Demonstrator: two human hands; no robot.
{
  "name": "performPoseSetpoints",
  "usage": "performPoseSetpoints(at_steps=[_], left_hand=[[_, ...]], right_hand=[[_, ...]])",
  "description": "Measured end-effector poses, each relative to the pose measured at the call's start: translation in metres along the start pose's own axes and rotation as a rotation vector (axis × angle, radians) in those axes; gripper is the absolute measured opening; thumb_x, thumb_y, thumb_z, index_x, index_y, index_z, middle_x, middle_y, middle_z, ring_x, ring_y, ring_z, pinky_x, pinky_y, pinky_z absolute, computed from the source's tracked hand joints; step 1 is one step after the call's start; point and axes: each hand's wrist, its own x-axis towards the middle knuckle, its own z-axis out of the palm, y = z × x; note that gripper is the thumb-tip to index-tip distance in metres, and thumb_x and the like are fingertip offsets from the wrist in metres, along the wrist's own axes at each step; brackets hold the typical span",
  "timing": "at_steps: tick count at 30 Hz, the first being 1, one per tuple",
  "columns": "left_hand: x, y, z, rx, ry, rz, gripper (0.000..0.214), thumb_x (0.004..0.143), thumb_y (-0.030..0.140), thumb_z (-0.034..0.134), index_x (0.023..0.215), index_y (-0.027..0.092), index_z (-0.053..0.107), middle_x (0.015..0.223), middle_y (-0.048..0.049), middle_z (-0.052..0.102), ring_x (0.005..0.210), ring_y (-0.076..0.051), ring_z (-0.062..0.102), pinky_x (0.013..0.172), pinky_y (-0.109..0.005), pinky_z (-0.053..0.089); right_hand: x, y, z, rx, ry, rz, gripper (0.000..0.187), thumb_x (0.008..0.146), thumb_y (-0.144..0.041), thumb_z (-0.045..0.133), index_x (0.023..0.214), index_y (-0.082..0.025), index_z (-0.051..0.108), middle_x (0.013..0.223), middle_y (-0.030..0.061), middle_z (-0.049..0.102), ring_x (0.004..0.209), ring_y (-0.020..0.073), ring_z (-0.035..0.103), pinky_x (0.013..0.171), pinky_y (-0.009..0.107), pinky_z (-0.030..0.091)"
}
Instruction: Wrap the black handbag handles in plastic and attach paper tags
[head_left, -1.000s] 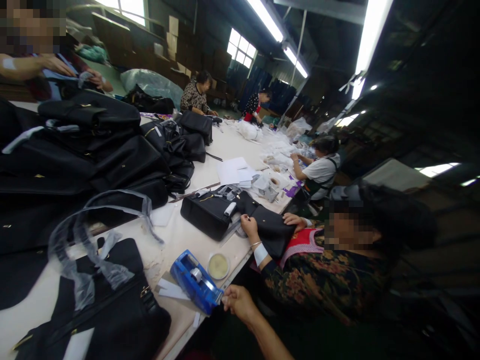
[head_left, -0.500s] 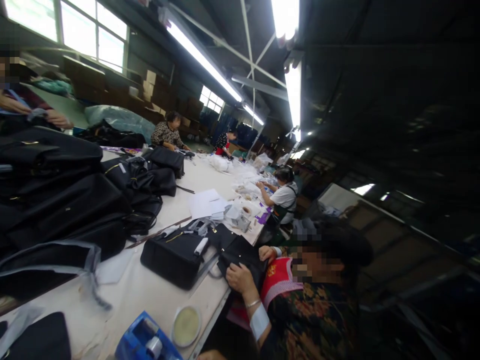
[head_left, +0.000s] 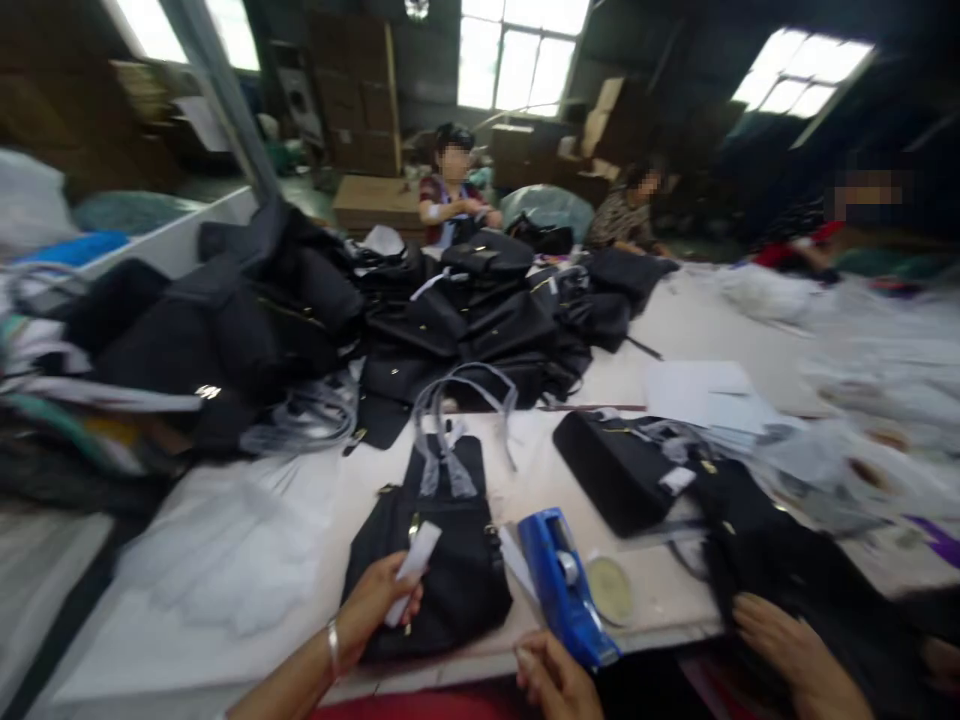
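My left hand [head_left: 379,605], with a bracelet at the wrist, is closed on a white paper strip [head_left: 415,568] and rests over a small black bag [head_left: 450,570] lying flat in front of me. Clear plastic-wrapped handles [head_left: 457,420] stick out from the bag's far end. My right hand [head_left: 551,680] is curled at the near end of a blue tape dispenser [head_left: 561,585]; its fingers are pinched together, and I cannot make out what they hold.
A round dish [head_left: 609,590] sits right of the dispenser. A neighbour's hand [head_left: 787,650] lies on a black bag [head_left: 780,560] at right. Another black bag [head_left: 622,465], white papers [head_left: 701,395] and a heap of black bags [head_left: 465,320] fill the table; people work across it.
The view has swung left from the neighbour back to the table in front of me. My left hand has come into view holding the white strip. My right hand stays at the dispenser.
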Motion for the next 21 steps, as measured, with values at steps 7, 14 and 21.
performPoseSetpoints(at_steps=[7, 14, 21], left_hand=[[-0.016, -0.025, -0.019, -0.006, 0.074, 0.076, 0.013, 0.076, 0.022, 0.058, 0.086, 0.013, 0.056, 0.057, 0.0046, 0.057, 0.043, -0.006, 0.048, 0.039, -0.016, 0.034], [-0.009, -0.025, -0.017, 0.013, 0.051, 0.119, 0.018, 0.070, 0.018, 0.053, 0.087, 0.015, 0.055, 0.057, 0.0046, 0.057, 0.041, -0.007, 0.047, 0.038, -0.016, 0.031], [-0.015, -0.026, -0.020, 0.037, 0.042, 0.078, 0.018, 0.070, 0.023, 0.056, 0.087, 0.017, 0.054, 0.056, 0.0050, 0.058, 0.040, -0.008, 0.047, 0.038, -0.017, 0.032]], right_hand=[[0.021, -0.014, 0.134, -0.191, -0.255, -0.187, 0.020, 0.087, -0.034, 0.050, 0.089, -0.021, 0.065, 0.070, 0.0000, 0.063, 0.061, 0.0137, 0.055, 0.057, 0.023, 0.040], [0.052, -0.036, 0.145, -0.401, -0.263, -0.357, 0.021, 0.084, -0.017, 0.049, 0.086, -0.025, 0.068, 0.077, -0.0016, 0.068, 0.072, 0.0146, 0.063, 0.066, 0.021, 0.041], [0.058, -0.019, 0.160, -0.585, -0.196, -0.330, 0.032, 0.077, -0.014, 0.051, 0.106, -0.027, 0.056, 0.070, -0.0026, 0.066, 0.067, 0.0170, 0.064, 0.062, 0.023, 0.043]])
